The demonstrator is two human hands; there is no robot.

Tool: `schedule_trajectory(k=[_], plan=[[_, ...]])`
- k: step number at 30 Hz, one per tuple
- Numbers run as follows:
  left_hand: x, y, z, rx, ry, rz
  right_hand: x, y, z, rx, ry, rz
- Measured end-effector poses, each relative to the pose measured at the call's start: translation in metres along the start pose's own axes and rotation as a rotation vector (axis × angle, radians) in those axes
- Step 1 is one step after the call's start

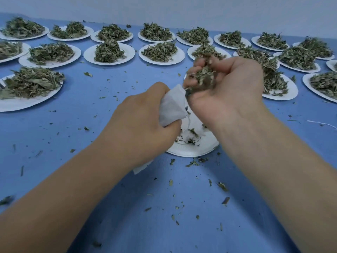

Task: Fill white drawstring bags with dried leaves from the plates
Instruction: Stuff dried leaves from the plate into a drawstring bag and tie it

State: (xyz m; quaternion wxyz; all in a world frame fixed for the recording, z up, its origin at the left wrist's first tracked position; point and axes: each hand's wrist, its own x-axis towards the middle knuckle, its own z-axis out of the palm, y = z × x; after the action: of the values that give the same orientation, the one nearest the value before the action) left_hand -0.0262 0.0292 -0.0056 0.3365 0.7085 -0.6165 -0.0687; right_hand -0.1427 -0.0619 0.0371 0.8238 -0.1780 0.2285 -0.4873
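- Both forearms reach in from the near edge, over a blue table (76,128) littered with leaf crumbs (222,186).
- At the left, the left hand (144,115) grips the white drawstring bag (172,106) with its fingers curled tight round the cloth. The bag's mouth points up toward the other hand, and a corner of cloth peeks out below the wrist.
- Opposite it, the right hand (229,88) has its fingers curled round a clump of dried leaves (202,77), held right at the bag's mouth. Whether leaves and cloth touch, I cannot tell.
- Under both hands sits the near plate (193,148), almost emptied, with only a few scraps on it.
- By my reading, the step in hand is stuffing this handful into the bag.
- From where I stand the mouth looks pinched and narrow. The next move seems to need the left fingers easing it wider while the right feeds the leaves in a little at a time, over the plate so that any spill lands there.
- Farther back, rows of heaped plates (109,53) wait, so most of the job looks undone.
- Off to the right, a loose white string (321,123) lies on the table.
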Motion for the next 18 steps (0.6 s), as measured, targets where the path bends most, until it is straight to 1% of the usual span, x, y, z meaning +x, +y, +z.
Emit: schedule_trajectory(k=[3, 7, 9, 11, 15, 18], plan=[[0.001, 0.002, 0.001, -0.087, 0.034, -0.041, -0.003, 0.014, 0.001, -0.035, -0.001, -0.024], [0.003, -0.001, 0.001, -0.144, 0.065, -0.09, -0.005, 0.019, -0.001, -0.195, -0.047, -0.117], [0.004, -0.003, 0.0, -0.171, 0.082, -0.098, -0.005, 0.019, -0.003, -0.341, -0.067, -0.148], [0.005, -0.004, -0.002, -0.208, 0.108, -0.087, -0.005, 0.02, -0.007, -0.537, -0.079, -0.172], [0.006, -0.005, -0.003, -0.21, 0.102, -0.111, -0.01, 0.02, -0.016, -0.88, -0.183, -0.299], [0.007, -0.007, -0.004, -0.212, 0.084, -0.105, -0.013, 0.015, -0.023, -1.023, -0.23, -0.399]])
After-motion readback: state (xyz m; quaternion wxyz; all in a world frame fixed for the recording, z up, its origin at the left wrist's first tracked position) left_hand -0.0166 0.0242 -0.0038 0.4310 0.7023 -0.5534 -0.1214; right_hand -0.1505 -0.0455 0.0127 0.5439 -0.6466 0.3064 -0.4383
